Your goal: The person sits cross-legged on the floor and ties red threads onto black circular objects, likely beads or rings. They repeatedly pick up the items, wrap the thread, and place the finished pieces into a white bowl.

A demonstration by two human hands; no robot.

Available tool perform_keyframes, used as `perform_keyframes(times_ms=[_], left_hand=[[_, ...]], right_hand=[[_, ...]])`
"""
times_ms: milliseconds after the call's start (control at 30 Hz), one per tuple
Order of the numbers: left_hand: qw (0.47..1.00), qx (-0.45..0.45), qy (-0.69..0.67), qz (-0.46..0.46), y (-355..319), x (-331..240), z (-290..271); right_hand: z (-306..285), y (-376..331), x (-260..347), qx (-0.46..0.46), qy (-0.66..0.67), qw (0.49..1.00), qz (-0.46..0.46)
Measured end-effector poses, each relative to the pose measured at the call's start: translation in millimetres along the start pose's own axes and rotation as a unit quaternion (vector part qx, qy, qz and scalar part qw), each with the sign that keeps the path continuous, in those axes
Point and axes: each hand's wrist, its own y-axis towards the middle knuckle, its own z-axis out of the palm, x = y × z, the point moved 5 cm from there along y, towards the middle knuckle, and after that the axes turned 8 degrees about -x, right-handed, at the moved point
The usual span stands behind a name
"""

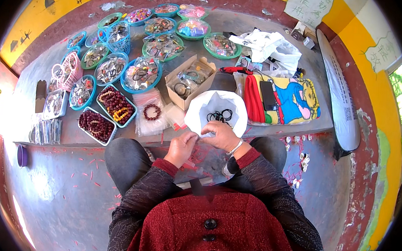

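My left hand [181, 147] and my right hand [222, 135] meet just below a white bag [216, 109] that stands open on the grey ledge [71, 136]. Several black rings lie inside the bag. Both hands pinch a small item between the fingertips; it is too small to tell what it is. A silver bracelet circles my right wrist. A dark beaded bracelet [152, 112] lies on clear plastic packets [149, 122] just left of the hands.
Trays of beads [115, 105] and many blue and green baskets of packed bracelets [142, 73] fill the ledge's left. An open cardboard box [189, 81] stands behind the bag. A colourful cloth with a black phone [268, 95] lies on the right. Red scraps litter the floor.
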Motion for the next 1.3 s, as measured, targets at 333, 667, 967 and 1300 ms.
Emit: perform_keyframes(times_ms=[333,667,967,1300], left_hand=[[0.999,0.001,-0.032,-0.037,1,15,2],[0.934,0.035,-0.287,-0.209,3,10,0],[0.968,0.067,-0.212,-0.118,0,9,5],[0.941,-0.022,-0.203,-0.269,2,49,-3]], right_hand=[[1,-2,-8,0.016,-0.004,1.000,0.027],[-11,1,-6,0.010,0.024,0.998,0.050],[-10,-3,-4,0.034,0.025,0.999,0.023],[-29,29,-28,-0.079,0.126,0.971,0.186]])
